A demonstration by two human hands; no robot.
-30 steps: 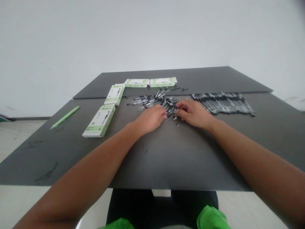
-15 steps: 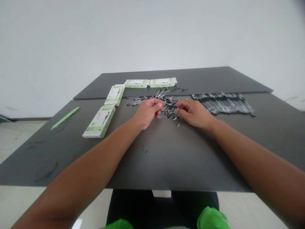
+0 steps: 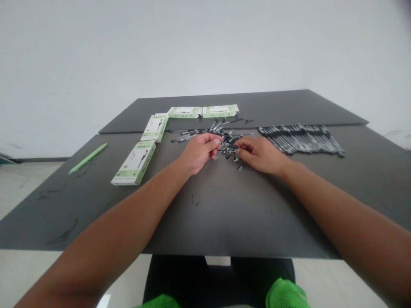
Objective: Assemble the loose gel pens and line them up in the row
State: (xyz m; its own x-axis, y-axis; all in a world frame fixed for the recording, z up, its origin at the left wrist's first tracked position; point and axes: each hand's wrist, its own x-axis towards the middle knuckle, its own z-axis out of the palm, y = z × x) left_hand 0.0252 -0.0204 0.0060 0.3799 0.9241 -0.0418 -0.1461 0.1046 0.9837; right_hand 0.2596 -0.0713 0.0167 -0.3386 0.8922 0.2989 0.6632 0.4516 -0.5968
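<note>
Pen between the hands: a slim, black-and-clear plastic pen (image 3: 231, 146) lies crosswise in front of you, its long axis running from your left fingertips to your right; neither hand is clearly nearer.
Pen's look: dark barrel, paler toward the left; whether it is one piece, you cannot tell.
Left hand (image 3: 203, 152): narrow pinch at its left end.
Right hand (image 3: 263, 155): narrow pinch at its right end.
Loose pile: clear-and-black plastic pen parts (image 3: 188, 137) lie around and beyond your fingertips.
</note>
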